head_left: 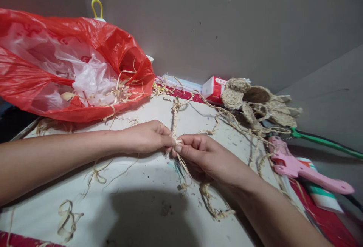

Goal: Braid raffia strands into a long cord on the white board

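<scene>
Braid (175, 120): pale plant fibre, one length, on the table (150, 179). Long axis runs nearly straight away from the person; knotted far end near the table's far edge, near end between the hands. Loose strands (183, 164) issue from the near end, pointing back toward the person and slightly right.

Open room: broadest stretch of tabletop on the near side of the hands, scattered with fibre scraps, among them a curled strip (67, 216) at left and a short plaited piece (208, 198) at right. Far left bounded by a red plastic bag (136, 52), overhanging the far corner, fibre inside; behind, a grey wall (241, 24). Right edge crossed by a long twisted cord (229, 115), with a pink glue gun (295, 165) lying over a green-and-white tube (323, 194).

Far right: red-and-white pack (214, 88), touching or just beside coiled fibre pieces (235, 92).

Left hand (147, 136): fingers pinched together on the braid's near end, braid extending ahead of it. Right hand (204, 152): thumb and forefinger pinched on the same end, braid ahead and to its left, strands hanging below the grip.
</scene>
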Demonstrator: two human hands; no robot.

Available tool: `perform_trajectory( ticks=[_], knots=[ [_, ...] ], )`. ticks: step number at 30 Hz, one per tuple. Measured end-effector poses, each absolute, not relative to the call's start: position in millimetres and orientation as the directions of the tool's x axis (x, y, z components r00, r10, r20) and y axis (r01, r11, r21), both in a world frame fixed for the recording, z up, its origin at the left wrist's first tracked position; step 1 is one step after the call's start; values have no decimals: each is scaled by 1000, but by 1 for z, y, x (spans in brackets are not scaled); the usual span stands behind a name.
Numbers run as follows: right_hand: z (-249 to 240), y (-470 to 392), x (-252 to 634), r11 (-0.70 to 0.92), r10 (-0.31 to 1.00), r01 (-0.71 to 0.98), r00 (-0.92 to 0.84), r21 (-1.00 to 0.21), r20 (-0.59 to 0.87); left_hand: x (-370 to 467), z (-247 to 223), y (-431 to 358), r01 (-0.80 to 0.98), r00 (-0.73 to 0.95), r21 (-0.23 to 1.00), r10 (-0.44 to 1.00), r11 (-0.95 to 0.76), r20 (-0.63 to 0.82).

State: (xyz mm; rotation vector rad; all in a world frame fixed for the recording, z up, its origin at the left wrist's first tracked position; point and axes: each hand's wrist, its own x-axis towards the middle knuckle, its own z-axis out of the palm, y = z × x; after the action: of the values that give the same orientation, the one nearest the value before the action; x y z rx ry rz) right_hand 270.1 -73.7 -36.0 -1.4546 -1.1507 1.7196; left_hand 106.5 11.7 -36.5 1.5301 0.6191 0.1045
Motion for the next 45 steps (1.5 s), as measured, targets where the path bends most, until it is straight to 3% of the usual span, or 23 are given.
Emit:
perform_trajectory(
  ticks=[5,11,21,24,27,29,32,35,39,45],
  knots=[
    [-35,-73,272,-411,879,152,-194,-899,-435,107,-35,8,351,802,908,427,229,-418],
    [-34,-71,279,-426,885,163,-128,-890,-448,108,-38,5,257,791,966,568,33,-230],
    [-27,-70,276,-493,857,72,-135,-867,-498,106,-40,-1,289,757,940,644,-180,-110],
    [-29,-74,267,-487,863,39,-128,-872,-488,106,-42,-3,284,763,947,634,-148,-130],
    [-34,-81,253,-384,920,168,-21,-908,-392,106,-44,-5,236,780,972,600,-18,-179],
    [-38,-87,243,-242,970,359,54,-902,-238,107,-45,-5,179,774,982,606,67,-182],
    [-42,-95,233,-36,997,709,72,-705,21,108,-45,-5,111,758,981,624,161,-188],
    [-43,-101,229,38,995,916,4,-400,104,108,-45,-6,105,742,968,630,226,-228],
    [-45,-102,228,83,995,985,-74,-151,65,109,-43,-10,74,736,943,620,324,-271],
    [-53,-105,226,207,970,978,-204,-8,134,109,-41,-12,120,742,912,574,393,-345]
  ],
)
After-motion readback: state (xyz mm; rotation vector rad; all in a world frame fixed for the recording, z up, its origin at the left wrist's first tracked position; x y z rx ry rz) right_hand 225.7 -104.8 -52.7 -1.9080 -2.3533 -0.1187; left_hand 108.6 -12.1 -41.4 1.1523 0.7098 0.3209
